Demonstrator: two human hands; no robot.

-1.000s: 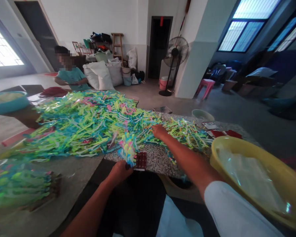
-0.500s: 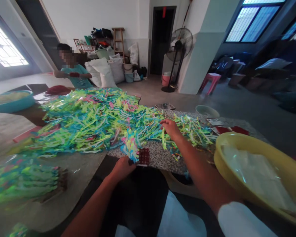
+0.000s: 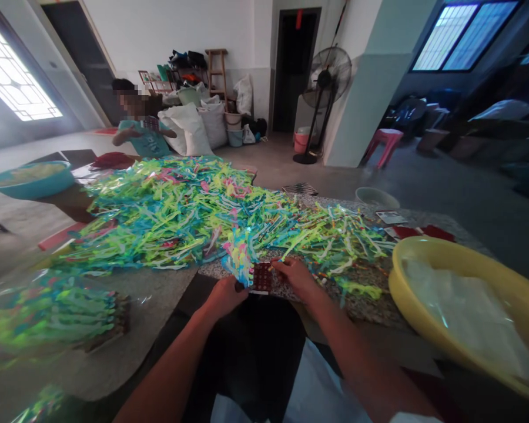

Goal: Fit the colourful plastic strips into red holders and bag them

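Note:
Bright green, blue and pink strips lie in a wide heap (image 3: 158, 217) over the tabletop. My left hand (image 3: 229, 295) is closed at the near edge, gripping the left end of a dark red card (image 3: 261, 278) that has rows of small round spots. A bunch of coloured strips (image 3: 242, 252) stands up from the card's left part. My right hand (image 3: 293, 275) is just right of the card, its fingertips pinched on a thin yellow-green strip (image 3: 287, 249). The small end of that strip, by the fingertips, is hard to make out.
A yellow basin (image 3: 399, 276) with clear plastic bags stands at the right. Bagged strips (image 3: 70, 317) lie at the near left. A blue basin (image 3: 30, 188) is at the far left. Across the table is a person (image 3: 143, 138); a fan (image 3: 324, 79) stands behind.
My right hand has moved back from the heap toward the card, bringing a strip. My left hand stays at the card. The person opposite has raised a dark red card, and the view has shifted slightly.

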